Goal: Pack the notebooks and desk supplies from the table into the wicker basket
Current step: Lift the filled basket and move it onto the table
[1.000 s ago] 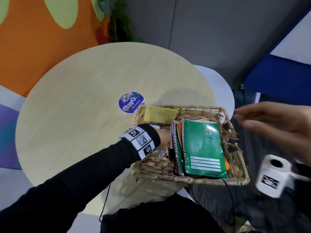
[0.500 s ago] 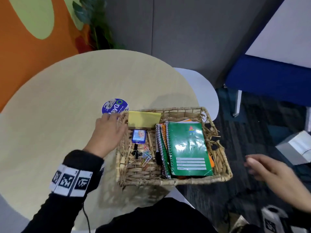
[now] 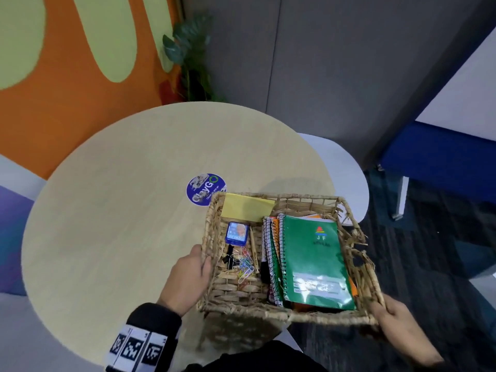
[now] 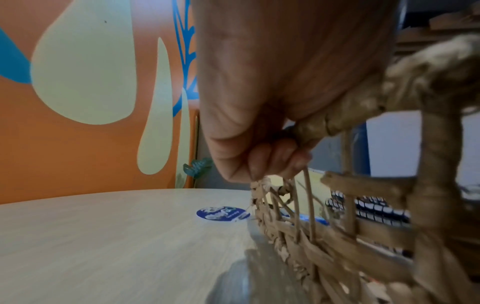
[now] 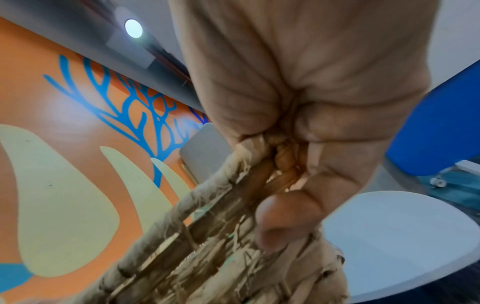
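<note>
an orange wall with pale green shapes backs a round, pale wooden table (image 3: 120,224), and the only thing lying on its bare top is a round blue sticker (image 3: 205,189). the wicker basket (image 3: 233,291) sits at the table's near right edge, overhanging it toward the floor. inside it the green notebook (image 3: 314,261) leans on a stack of other spiral notebooks, with a yellow sticky pad (image 3: 247,206), a small blue box (image 3: 236,232), paper clips (image 3: 245,265) and a pen beside them. by the look of it the packing is done — nothing loose is left on the wood, so what remains is at most carrying or shifting the basket.

the left hand (image 3: 188,277) grips the basket's left rim, and the right hand (image 3: 400,328) holds the near right corner. the head view shows the contents and both hands at once, but not how the fingers close. the left wrist view supplies that: fingers (image 4: 270,160) curled under the braided rim, notebook spirals visible through the weave. the right wrist view shows the thumb (image 5: 283,218) pressed on the frayed weave with the rim bunched in the palm — none of the contents.
</note>
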Available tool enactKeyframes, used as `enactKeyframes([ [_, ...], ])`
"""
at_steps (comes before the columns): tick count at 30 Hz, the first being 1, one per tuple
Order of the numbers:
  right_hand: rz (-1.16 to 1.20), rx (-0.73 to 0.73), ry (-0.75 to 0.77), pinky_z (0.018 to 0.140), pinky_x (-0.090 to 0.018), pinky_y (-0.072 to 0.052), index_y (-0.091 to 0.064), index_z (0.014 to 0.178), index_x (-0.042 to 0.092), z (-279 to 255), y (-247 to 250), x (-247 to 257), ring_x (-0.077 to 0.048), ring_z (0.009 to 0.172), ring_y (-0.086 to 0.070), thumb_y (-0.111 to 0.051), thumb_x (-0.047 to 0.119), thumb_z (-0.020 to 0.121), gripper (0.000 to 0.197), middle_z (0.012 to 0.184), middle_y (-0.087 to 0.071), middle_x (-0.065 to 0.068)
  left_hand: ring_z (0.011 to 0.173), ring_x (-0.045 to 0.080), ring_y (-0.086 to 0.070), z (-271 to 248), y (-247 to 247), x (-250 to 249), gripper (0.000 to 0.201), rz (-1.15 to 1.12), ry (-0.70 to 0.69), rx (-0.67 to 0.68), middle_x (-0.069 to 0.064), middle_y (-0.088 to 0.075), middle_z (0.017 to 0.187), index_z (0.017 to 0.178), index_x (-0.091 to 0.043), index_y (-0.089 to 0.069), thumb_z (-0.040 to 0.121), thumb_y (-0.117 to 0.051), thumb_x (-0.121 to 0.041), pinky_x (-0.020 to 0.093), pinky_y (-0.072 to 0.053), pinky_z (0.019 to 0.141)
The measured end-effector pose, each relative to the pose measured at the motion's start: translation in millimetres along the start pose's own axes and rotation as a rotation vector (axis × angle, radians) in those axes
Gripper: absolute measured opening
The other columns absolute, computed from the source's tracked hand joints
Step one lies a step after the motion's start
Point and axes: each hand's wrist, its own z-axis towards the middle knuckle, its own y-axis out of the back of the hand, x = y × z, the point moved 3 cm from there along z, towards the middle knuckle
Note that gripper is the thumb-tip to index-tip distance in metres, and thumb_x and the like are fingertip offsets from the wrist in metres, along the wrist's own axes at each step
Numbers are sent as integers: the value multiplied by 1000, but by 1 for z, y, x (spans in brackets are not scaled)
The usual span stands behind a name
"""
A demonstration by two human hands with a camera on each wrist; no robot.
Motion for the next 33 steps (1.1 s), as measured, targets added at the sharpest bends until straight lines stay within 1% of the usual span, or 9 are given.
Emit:
enactKeyframes([
  [2,45,17,37,67,-37,-56,-71,81,19,-1,3,20,-25,66,-66,-56,13,90,18,59,-69,0,78,32,-66,-3,11,4,20,-19,0,-37,10,-63,73,103,-9,-49,98,-39,-26,33,-42,63],
  [5,108,41,178,81,-16,-51,-75,76,33,4,6,65,6,84,-64,-68,30,82,10,76,-72,21,79,27,-66,-12,34,13,17,-73,19,-135,7,-67,79,102,-12,-49,98,-41,-26,35,-46,68],
  [7,139,105,245,71,-1,-49,-75,76,31,11,-2,99,21,76,-62,-68,31,80,8,77,-73,25,71,20,-64,-19,54,22,12,-118,39,-215,-1,-64,73,100,-15,-48,98,-42,-25,28,-43,60],
  [10,135,149,239,55,-26,-52,-70,78,5,35,-21,145,-24,58,-67,-60,21,89,22,71,-75,-19,54,9,-50,-26,83,38,8,-180,108,-357,-13,-47,58,91,-22,-42,98,-44,-25,21,-32,48],
  [11,148,158,233,53,-29,-51,-68,80,-2,43,-30,162,-28,53,-63,-57,12,91,21,65,-71,-25,52,11,-49,-28,92,46,9,-196,144,-404,-13,-45,55,89,-23,-41,97,-45,-25,23,-30,47],
  [15,159,285,275,53,-28,-49,-62,84,-6,79,-84,239,-26,51,-56,-47,4,93,20,60,-62,-17,44,5,-42,-28,115,85,12,-269,278,-558,-10,-42,47,85,-18,-42,96,-48,-18,15,-26,43],
  [18,232,370,326,54,-26,-50,-61,81,2,106,-136,309,-24,60,-48,-45,8,94,22,70,-53,-16,47,14,-42,-16,129,118,12,-312,397,-668,-7,-42,50,85,-10,-47,96,-48,-15,17,-27,45],
  [24,172,458,395,43,-18,-49,-50,74,10,157,-246,439,-20,50,-46,-46,10,94,20,66,-47,-15,62,26,-49,28,147,186,18,-400,611,-808,3,-51,64,82,-6,-43,97,-45,-15,31,-29,51],
  [33,77,456,345,50,-28,-48,-53,74,8,199,-359,541,-23,54,-53,-45,10,93,20,67,-54,-13,73,31,-54,99,151,251,22,-578,813,-770,19,-63,90,93,-3,-44,100,-36,-22,34,-38,61],
])
